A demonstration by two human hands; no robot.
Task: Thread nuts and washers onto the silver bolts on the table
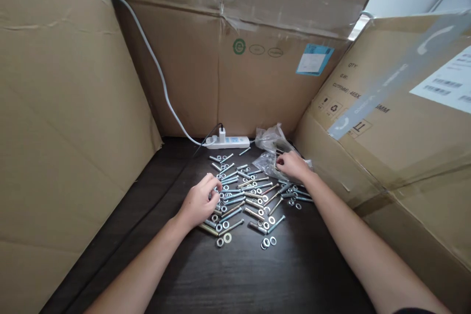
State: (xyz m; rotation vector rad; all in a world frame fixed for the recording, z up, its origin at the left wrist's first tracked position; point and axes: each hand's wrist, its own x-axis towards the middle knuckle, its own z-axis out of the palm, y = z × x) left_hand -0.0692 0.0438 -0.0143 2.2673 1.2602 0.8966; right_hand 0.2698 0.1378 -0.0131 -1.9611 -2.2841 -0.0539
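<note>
Many metal bolts [233, 196], sleeves [253, 214] and washers [271, 220] lie spread over the dark tabletop, some silver and some brassy. Over the left edge of this spread is my left hand [200, 200], its fingers curled toward the thumb; whatever lies between them is hidden. My right hand [292, 164] is at a crumpled clear plastic bag [270, 140] behind the hardware on the right. Its fingertips are bent together against the bag, and I cannot make out what they grip. A few more bolts and washers [298, 206] lie just below the right wrist.
A white power strip [239, 143] with a plugged-in adapter stands against the back carton [191, 73]. Its white cable [154, 59] climbs to the upper left, and a thin black cord [162, 197] crosses the table. Cartons [66, 108] also wall in the left and right [415, 157].
</note>
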